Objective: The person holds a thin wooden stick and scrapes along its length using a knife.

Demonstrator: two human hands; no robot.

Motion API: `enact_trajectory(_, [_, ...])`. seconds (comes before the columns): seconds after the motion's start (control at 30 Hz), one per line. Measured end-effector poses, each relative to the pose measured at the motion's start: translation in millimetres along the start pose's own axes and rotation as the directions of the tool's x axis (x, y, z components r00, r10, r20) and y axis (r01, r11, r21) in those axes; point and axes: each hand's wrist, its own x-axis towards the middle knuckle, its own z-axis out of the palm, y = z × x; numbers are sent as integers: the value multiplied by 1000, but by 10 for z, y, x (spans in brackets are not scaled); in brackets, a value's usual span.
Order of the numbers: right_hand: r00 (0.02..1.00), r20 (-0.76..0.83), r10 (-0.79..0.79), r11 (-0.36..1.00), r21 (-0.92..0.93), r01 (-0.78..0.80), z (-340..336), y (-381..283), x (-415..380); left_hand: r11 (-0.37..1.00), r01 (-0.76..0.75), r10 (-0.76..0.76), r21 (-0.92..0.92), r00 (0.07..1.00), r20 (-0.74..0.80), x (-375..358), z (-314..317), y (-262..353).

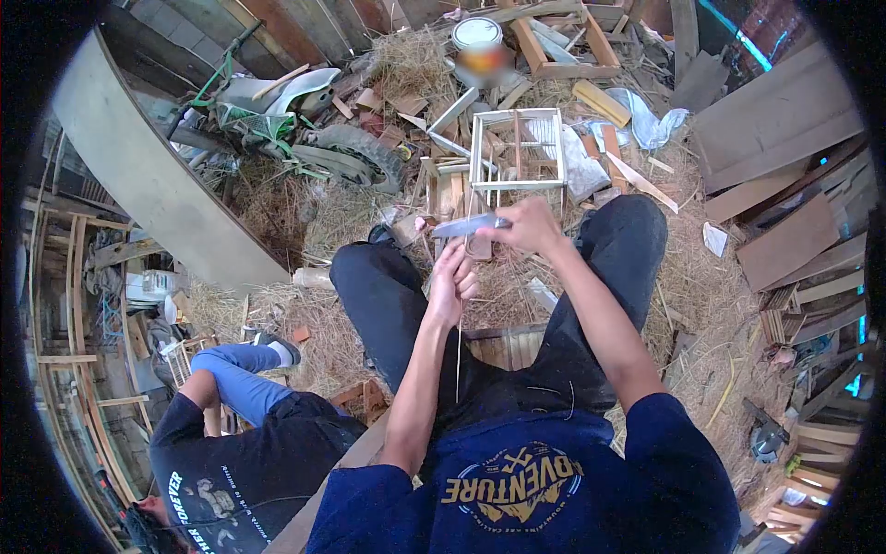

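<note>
Right hand (531,224) grips a broad grey knife (466,226), blade flat against a thin pale stick (459,342) pinched in the left hand (452,277), just before the wooden frame (517,148).

The label on the tin (478,42) at twelve o'clock is blurred out. The thin stick's (459,355) upper end is hidden inside the left hand (452,282); the knife's (469,225) handle is hidden in the right hand (530,224). At seven o'clock, a co-worker (231,462) is cut off by the picture's edge. The motorbike (286,120) at eleven o'clock lies partly buried under planks and straw.
</note>
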Motion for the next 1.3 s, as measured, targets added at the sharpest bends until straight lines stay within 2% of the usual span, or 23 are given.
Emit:
enact_trajectory(0.1, [955,-264,131,988,-42,-147,108,232,26,994,-15,14,110,1000,5,-86,12,20])
enact_trajectory(0.17, [859,-150,490,870,141,-472,-66,422,78,995,-21,14,102,997,73,-140,-11,1])
enact_trajectory(0.27, [859,-186,478,873,-13,-488,-90,499,70,996,-68,63,63,995,71,-137,-60,18])
enact_trajectory(0.3, [894,-207,398,910,-31,-413,-97,394,40,993,-101,99,66,995,33,-122,-59,31])
enact_trajectory(0.4, [916,-167,365,928,-11,-372,-70,144,-2,987,-122,121,101,992,24,-47,-76,65])
enact_trajectory(0.43, [921,-254,296,955,52,-293,-62,83,-30,981,-122,126,151,992,-15,-23,-73,66])
enact_trajectory(0.53, [953,-165,255,965,-21,-262,-26,123,-44,974,-138,142,181,990,-13,11,-71,24])
enact_trajectory(0.63, [991,-117,61,997,49,-55,103,40,-51,986,-91,90,136,996,18,-6,-50,1])
enact_trajectory(0.73, [990,-56,-129,988,76,133,231,-134,-49,994,-39,35,107,999,31,32,-101,-12])
enact_trajectory(0.77, [985,15,-173,985,29,173,293,-131,-38,994,-39,34,105,998,49,32,-131,-39])
enact_trajectory(0.87, [963,-36,-265,964,-23,265,179,-171,-7,996,-14,10,87,998,55,-38,-43,11])
enact_trajectory(0.9, [999,16,-46,997,-66,47,69,-132,26,997,-2,-4,81,998,66,-67,-21,55])
enact_trajectory(0.93, [986,-155,65,997,59,-56,-20,-72,31,997,11,-17,72,997,76,-102,-6,85])
enact_trajectory(0.97, [987,-158,13,1000,2,-12,41,53,56,990,11,-17,141,999,44,-98,32,99])
enact_trajectory(1.0, [986,-163,-40,998,-60,31,23,57,100,991,17,-21,130,999,31,-69,2,96])
enact_trajectory(1.07, [996,-45,-71,996,-57,69,82,-31,35,994,35,-36,105,999,6,-18,-80,32])
enact_trajectory(1.1, [996,10,-87,994,-58,87,83,-132,14,993,92,-89,70,995,-45,-37,-46,39])
enact_trajectory(1.13, [981,-84,-176,984,-11,176,166,-180,-24,993,103,-101,59,994,-30,-26,-44,54])
enact_trajectory(1.2, [985,-114,-129,986,-119,115,120,-76,-23,991,130,-130,34,991,-12,-61,-88,58])
enact_trajectory(1.23, [979,-202,-31,997,-72,16,73,23,-5,995,95,-97,25,991,95,-99,-83,72])
enact_trajectory(1.27, [955,-288,71,997,-19,-80,30,121,50,995,93,-96,34,990,105,-129,-61,84])
enact_trajectory(1.3, [902,-429,56,996,91,-18,-15,90,123,995,92,-96,43,989,117,-163,-24,89])
